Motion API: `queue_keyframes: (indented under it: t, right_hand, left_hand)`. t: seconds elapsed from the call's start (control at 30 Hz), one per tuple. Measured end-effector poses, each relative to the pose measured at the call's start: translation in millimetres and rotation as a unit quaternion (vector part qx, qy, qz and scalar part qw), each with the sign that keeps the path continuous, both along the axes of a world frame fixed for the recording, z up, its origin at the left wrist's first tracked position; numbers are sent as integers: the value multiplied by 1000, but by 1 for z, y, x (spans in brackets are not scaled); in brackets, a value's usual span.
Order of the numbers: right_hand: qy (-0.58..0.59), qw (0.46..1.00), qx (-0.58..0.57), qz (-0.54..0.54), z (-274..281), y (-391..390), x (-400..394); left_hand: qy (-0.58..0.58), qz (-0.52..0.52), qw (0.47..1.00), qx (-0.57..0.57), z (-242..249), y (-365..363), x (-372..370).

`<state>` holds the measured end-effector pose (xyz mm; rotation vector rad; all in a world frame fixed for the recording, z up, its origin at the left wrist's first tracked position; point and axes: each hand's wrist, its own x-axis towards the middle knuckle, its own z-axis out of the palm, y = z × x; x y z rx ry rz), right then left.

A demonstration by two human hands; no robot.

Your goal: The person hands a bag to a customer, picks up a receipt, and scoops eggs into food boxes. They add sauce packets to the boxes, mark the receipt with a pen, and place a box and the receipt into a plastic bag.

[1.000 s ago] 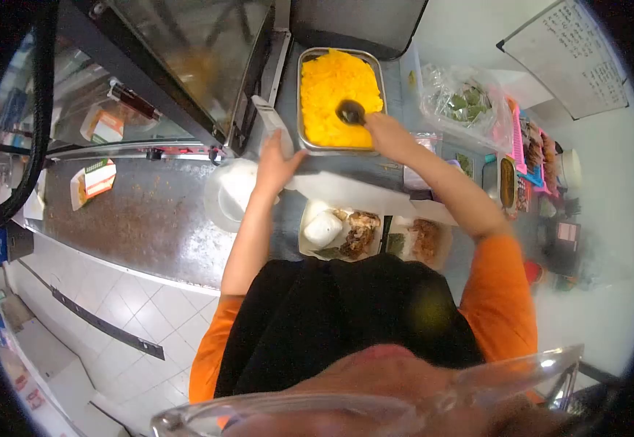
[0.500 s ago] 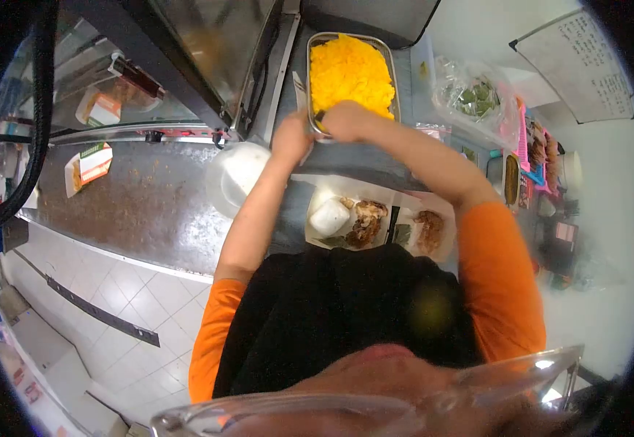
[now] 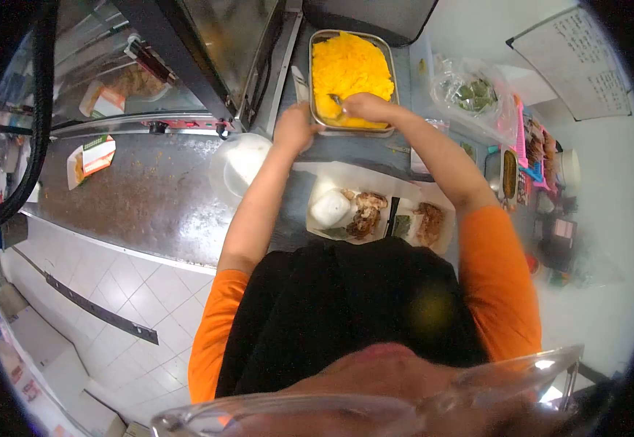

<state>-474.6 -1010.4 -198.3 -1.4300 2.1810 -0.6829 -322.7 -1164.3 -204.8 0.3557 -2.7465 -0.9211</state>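
A metal tray [image 3: 395, 87] full of yellow food [image 3: 352, 69] stands at the top centre. My right hand [image 3: 360, 108] is closed on a spoon [image 3: 335, 97], whose end touches the yellow food near the tray's front left. Beside the tray's front left corner, my left hand [image 3: 295, 130] is closed on a white, flat piece [image 3: 299, 81] that points up along the tray's side. Nearer my body lies an open paper box [image 3: 317, 175] with white rice [image 3: 331, 209], browned meat [image 3: 368, 215] and a dark green leaf in it.
A white bowl [image 3: 245, 162] sits left of my left forearm. At the left are a glass cabinet [image 3: 215, 51] and a small carton [image 3: 98, 156]. A plastic bin with bagged leaves [image 3: 477, 95] and a metal container [image 3: 508, 175] stand to the right.
My right hand has moved right and slightly up, over the yellow food with the spoon. The food's surface near the tray's front now looks different. My left hand has shifted a little.
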Motion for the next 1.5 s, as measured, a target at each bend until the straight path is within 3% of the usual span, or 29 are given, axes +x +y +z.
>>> queue_keyframes:
  t: [0.1, 0.13, 0.23, 0.3, 0.37, 0.43, 0.5, 0.53, 0.57, 0.6, 0.63, 0.7, 0.8, 0.87, 0.93, 1.0, 1.07, 1.17, 1.23, 1.43, 1.5]
  right_hand:
    - [-27, 998, 6, -57, 10, 17, 0]
    - [-141, 983, -66, -100, 20, 27, 17]
    - [-210, 969, -47, -118, 73, 68, 84]
    - [-268, 943, -130, -149, 85, 98, 137]
    - [-308, 945, -9, -112, 100, 125, 165]
    - [-377, 905, 4, -197, 79, 145, 197]
    - [-206, 949, 11, -239, 37, 152, 219]
    - [-206, 948, 11, -241, 8, 151, 226]
    - [-20, 963, -14, -270, -23, 149, 234]
    - [167, 942, -36, -288, -30, 144, 241]
    - [165, 942, -35, -290, -34, 141, 244]
    - [41, 918, -78, -386, -35, 136, 246]
    - [139, 939, -120, -290, -7, 152, 238]
    - [91, 893, -190, -397, 47, 142, 229]
    - [41, 913, -187, -360, 85, 127, 193]
    - [175, 940, -79, -281, 83, 98, 137]
    - [293, 930, -8, -222, 65, 58, 93]
    - [368, 911, 56, -179, 41, 13, 67]
    - [417, 898, 125, -61, 29, -4, 65]
    - [345, 896, 271, 67, 49, -16, 69]
    - [335, 902, 264, 73, 40, -16, 60]
  left_hand:
    - [63, -9, 998, -14, -3, 1, 8]
    - [79, 0, 997, -16, -4, 1, 10]
    - [72, -4, 997, -17, -1, -1, 15]
    - [84, -8, 996, -13, -3, -4, 14]
    - [77, -8, 997, -8, -2, -4, 14]
    - [76, -9, 997, -5, -4, -3, 12]
    - [83, -4, 997, -8, -11, -5, 8]
    - [84, -10, 996, -12, -13, -7, 6]
    - [83, -13, 996, -12, -12, -6, 5]
    - [74, -9, 997, 1, -11, -4, 6]
    - [66, -6, 998, 14, -10, -4, 4]
    - [67, -9, 998, 10, -12, -3, 4]
    - [66, -18, 998, 2, -15, -6, 3]
    - [69, -22, 997, 2, -14, -4, 3]
    - [55, -27, 998, 22, -11, -2, 2]
    - [52, -26, 998, 35, -13, -1, -1]
    - [51, -5, 996, 66, -21, 1, -5]
    - [51, -7, 998, 20, -15, 2, -6]
    - [41, 12, 999, 27, -11, 2, -7]
    - [61, 14, 998, -18, -14, 2, -6]
    - [63, 15, 998, -7, -14, 1, -5]
